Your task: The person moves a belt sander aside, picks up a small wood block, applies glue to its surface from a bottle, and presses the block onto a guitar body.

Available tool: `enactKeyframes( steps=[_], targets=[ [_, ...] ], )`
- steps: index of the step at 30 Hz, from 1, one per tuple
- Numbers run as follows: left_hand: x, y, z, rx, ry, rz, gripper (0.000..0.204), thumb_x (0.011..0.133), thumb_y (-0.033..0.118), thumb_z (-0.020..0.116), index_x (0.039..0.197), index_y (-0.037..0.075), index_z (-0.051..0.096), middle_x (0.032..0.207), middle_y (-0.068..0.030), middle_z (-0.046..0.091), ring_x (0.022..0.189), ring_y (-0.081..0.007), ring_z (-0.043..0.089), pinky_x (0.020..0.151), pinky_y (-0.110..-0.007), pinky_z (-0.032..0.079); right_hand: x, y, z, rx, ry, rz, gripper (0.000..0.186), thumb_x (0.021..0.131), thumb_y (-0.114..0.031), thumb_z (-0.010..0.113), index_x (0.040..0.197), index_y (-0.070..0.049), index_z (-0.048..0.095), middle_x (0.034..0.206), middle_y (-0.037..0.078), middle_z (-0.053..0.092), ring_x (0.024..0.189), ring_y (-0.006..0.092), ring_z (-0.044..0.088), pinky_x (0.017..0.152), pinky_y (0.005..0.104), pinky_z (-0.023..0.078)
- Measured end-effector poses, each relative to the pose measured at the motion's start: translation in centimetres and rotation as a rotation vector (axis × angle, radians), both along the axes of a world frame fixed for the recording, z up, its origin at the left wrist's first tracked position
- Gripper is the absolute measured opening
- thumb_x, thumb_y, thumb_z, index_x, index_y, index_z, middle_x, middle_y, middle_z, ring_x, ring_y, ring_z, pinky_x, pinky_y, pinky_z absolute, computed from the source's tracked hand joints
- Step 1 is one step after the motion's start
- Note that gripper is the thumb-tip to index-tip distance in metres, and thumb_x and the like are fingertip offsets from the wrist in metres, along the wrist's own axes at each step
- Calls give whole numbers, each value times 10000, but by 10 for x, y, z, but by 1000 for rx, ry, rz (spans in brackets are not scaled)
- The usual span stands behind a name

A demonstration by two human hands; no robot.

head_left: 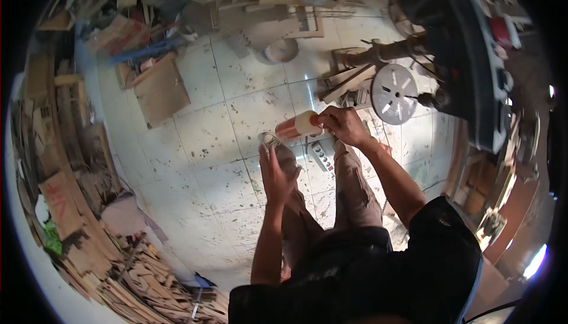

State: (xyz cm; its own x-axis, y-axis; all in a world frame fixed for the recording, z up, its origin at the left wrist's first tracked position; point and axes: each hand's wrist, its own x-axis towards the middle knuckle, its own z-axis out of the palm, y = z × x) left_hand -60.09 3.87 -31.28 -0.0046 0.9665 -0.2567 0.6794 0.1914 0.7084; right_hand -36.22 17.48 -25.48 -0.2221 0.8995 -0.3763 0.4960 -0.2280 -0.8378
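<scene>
One reddish-and-cream cylinder [294, 127] is in the middle of the frame, its right end held by the closed right hand [349, 127]. Its long axis slopes slightly down-left, above the left hand [277, 174], which is apart, spread, seemingly empty, fingers pointing up the frame.

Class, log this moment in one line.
right hand: grips red-and-cream cylinder | left hand: open, nearby | floor: power strip

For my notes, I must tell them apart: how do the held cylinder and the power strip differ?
The cylinder is held in the right grip; the power strip lies on the floor. The cylinder is round, copper and cream; the power strip is boxy, mostly white. Both are elongated.
</scene>
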Motion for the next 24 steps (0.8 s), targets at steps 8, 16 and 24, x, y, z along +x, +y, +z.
enactKeyframes(
  steps=[8, 16, 24],
  targets=[
    [52, 75, 138, 94, -250, -276, 747, 590, 176, 888, 1241, 42, 547, 1108, -176, 668, 1019, -414, 650, 942, -489, 517, 23, -56, 198, 231, 121, -167, 310, 907, -291, 752, 1006, -1, 713, 805, 134, 705, 693, 209, 685, 631, 354, 522],
    [149, 41, 176, 475, -519, -188, 683, 663, 165, 921, 1206, 27, 530, 1028, -146, 676, 924, -273, 696, 800, -387, 563, 51, -115, 269, 673, 52, -407, 533, 743, -298, 912, 1107, -38, 621, 843, 47, 590, 746, 150, 575, 684, 295, 490],
    [244, 35, 204, 459, -844, -333, 741, 687, 265, 936, 1254, 46, 513, 1133, -139, 646, 1012, -248, 665, 863, -373, 544, 130, -160, 298, 870, -231, -567, 577, 680, -423, 914, 963, -44, 584, 824, 96, 522, 725, 275, 557, 644, 362, 474]
  ],
)
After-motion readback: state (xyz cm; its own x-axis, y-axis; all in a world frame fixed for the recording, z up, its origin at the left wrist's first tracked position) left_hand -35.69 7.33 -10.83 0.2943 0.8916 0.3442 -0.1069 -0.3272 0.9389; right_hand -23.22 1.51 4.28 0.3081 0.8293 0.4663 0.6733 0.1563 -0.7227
